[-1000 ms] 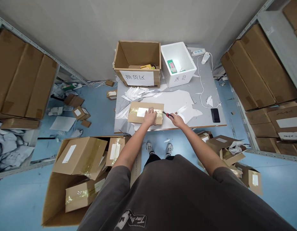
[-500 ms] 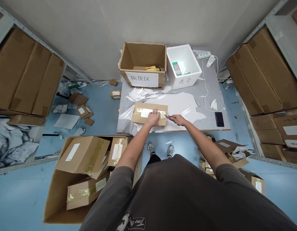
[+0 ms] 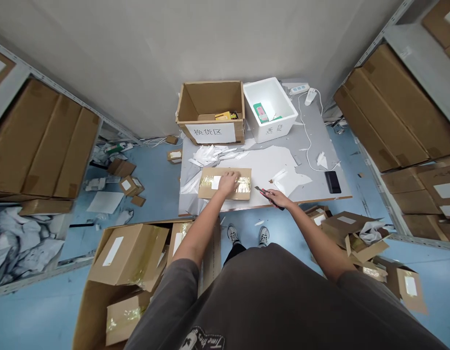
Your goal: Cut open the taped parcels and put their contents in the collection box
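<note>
A taped cardboard box (image 3: 207, 190) with a white label lies lengthwise near the front edge of the table. My left hand (image 3: 229, 183) rests on its top, beside the label and the shiny tape, fingers a little bent and not closed around anything. To the right of the box, my right hand (image 3: 278, 198) is closed around a utility knife (image 3: 262, 191) with a black and red handle. The knife's tip points left toward the box, with a small gap between them. White paper (image 3: 261, 163) covers the tabletop around the box.
Behind stand an open carton (image 3: 211, 133) and a white foam box (image 3: 272, 127), each with a few small items inside. A phone (image 3: 332, 182) and a power strip (image 3: 300, 89) lie at the right. Cartons (image 3: 128, 253) crowd the floor on both sides.
My right hand has drawn the knife back from the box's right end, toward the table edge. My left hand still rests on the box, its fingers more bent. The camera view has shifted.
</note>
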Action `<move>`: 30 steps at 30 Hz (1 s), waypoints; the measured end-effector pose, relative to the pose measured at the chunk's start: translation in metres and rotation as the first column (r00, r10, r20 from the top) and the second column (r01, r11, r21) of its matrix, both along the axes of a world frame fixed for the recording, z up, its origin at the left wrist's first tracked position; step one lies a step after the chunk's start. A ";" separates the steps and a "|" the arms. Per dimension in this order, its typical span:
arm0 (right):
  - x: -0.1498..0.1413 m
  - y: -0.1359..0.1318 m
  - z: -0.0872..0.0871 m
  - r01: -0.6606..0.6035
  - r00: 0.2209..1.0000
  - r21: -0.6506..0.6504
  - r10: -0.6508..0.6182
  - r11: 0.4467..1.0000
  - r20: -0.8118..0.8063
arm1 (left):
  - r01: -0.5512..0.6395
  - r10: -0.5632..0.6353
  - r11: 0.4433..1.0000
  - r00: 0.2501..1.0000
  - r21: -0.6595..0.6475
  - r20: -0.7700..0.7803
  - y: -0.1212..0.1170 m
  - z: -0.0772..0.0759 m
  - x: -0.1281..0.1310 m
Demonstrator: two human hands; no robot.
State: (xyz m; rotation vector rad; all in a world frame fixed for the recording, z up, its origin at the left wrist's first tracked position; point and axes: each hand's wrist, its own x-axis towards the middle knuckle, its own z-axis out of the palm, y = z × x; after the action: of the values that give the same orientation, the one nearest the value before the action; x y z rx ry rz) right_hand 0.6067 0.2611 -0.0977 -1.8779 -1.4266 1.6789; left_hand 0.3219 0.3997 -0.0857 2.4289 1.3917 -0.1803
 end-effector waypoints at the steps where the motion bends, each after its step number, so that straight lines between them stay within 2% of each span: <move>1: 0.001 -0.003 -0.002 0.040 0.999 0.016 -0.041 0.999 0.005 | 0.022 -0.022 1.000 1.000 0.012 -0.017 0.008 0.000 0.004; 3: 0.001 -0.006 -0.007 0.100 0.995 0.051 -0.101 0.994 0.019 | 0.074 -0.073 0.997 0.996 0.005 -0.056 0.023 -0.001 0.015; 5: -0.004 -0.004 -0.009 0.107 0.993 0.090 -0.111 0.990 0.040 | 0.119 -0.123 0.992 0.987 -0.042 -0.106 0.034 -0.005 0.028; 8: -0.011 0.006 -0.005 0.020 0.986 0.174 -0.048 0.984 0.162 | 0.155 -0.164 0.985 0.975 -0.069 -0.147 0.042 -0.015 0.041; 11: -0.014 0.018 0.001 -0.127 0.932 0.257 0.026 0.958 0.362 | 0.212 -0.219 0.975 0.966 -0.059 -0.139 0.043 -0.023 0.037; 15: -0.008 0.027 0.003 -0.293 0.861 0.300 0.114 0.908 0.496 | 0.277 -0.280 0.959 0.958 -0.049 -0.064 0.038 -0.027 0.019; 21: -0.003 0.038 0.000 -0.404 0.828 0.341 0.181 0.849 0.530 | 0.266 -0.266 0.964 0.964 -0.006 -0.006 0.022 -0.031 0.008; 26: -0.005 0.058 0.001 -0.518 0.746 0.329 0.229 0.789 0.625 | 0.213 -0.213 0.977 0.976 0.011 0.040 0.008 -0.044 0.002; 30: 0.001 0.064 0.002 -0.577 0.720 0.328 0.276 0.748 0.637 | 0.166 -0.170 0.985 0.980 0.050 0.103 -0.002 -0.056 -0.003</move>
State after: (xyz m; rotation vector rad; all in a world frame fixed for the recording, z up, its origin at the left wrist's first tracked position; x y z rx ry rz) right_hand 0.6078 0.3249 -0.0956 -1.8504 -2.4367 0.7178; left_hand 0.3185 0.3974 -0.1416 2.5496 1.1555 -0.0606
